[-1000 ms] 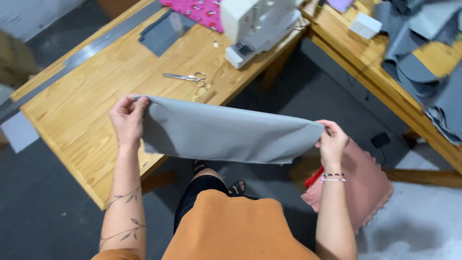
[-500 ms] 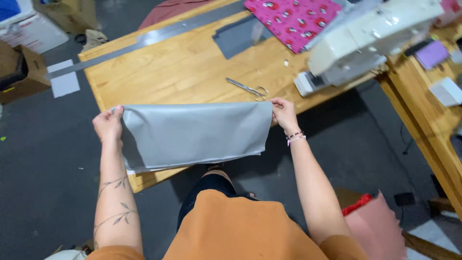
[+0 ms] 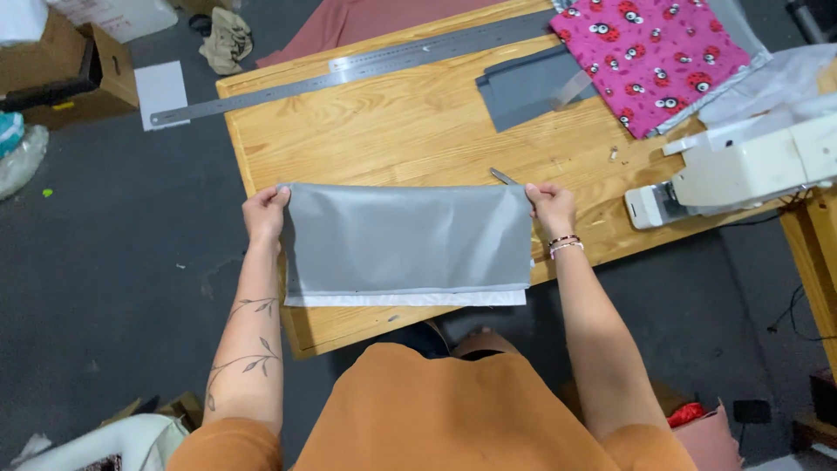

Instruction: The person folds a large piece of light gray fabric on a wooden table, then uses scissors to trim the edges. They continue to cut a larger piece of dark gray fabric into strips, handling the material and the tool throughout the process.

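While both hands pinch the folded grey fabric (image 3: 405, 240) by its top corners, left hand (image 3: 264, 215) at 9 o'clock, right hand (image 3: 549, 208) at 3, it hangs flat over the wooden table (image 3: 384, 131) front edge. Corner grips keep it taut; steel ruler (image 3: 349, 74) lies at 12.

A pale wooden worktable with visible grain (image 3: 384, 139) fills the middle of the view and stands on a dark grey, scuffed concrete floor (image 3: 113, 262). A second wooden table edge (image 3: 815, 253) shows at the right, set at an angle to the first. On the floor at the upper left sits a brown cardboard box (image 3: 78, 78), with a white sheet of paper (image 3: 161, 92) just beside it and a crumpled beige cloth (image 3: 222, 39) a little further right. A dusty-pink sheet of fabric (image 3: 349, 22) lies on the floor beyond the table's far edge. The light is even and soft, casting only faint shadows.
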